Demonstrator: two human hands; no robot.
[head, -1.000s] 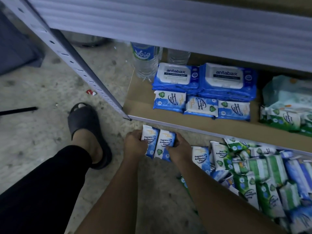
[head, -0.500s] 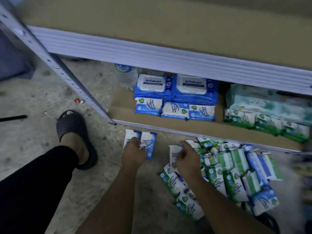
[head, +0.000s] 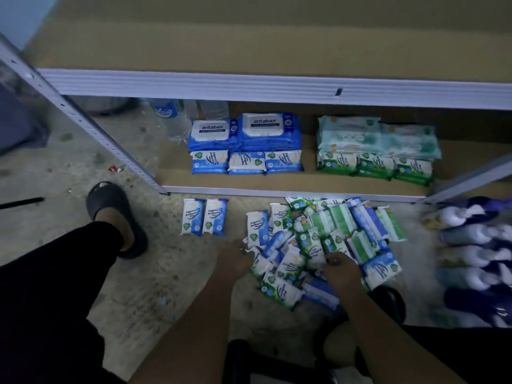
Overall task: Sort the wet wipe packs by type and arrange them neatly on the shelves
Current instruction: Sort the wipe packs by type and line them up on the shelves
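A heap of small blue and green wet wipe packs (head: 327, 239) lies on the floor in front of the bottom shelf (head: 277, 181). Two blue packs (head: 204, 217) lie side by side to its left. My left hand (head: 235, 259) rests on the heap's left edge, fingers among the packs. At the heap's near side my right hand (head: 340, 270) has its fingers curled over packs; whether it grips one is unclear. On the shelf, large blue antabax packs (head: 243, 131) sit behind three small blue packs (head: 246, 162). Pale green large packs (head: 376, 137) sit behind small green packs (head: 374, 164).
A water bottle (head: 169, 117) stands at the shelf's left end by the slanted metal upright (head: 83, 120). My foot in a black sandal (head: 116, 217) is on the concrete floor at left. Purple and white bottles (head: 476, 259) lie at right. An upper shelf edge (head: 277, 84) overhangs.
Both hands let go of the two blue packs, which now lie on the floor, and moved right into the heap. The view has pulled back and shifted right.
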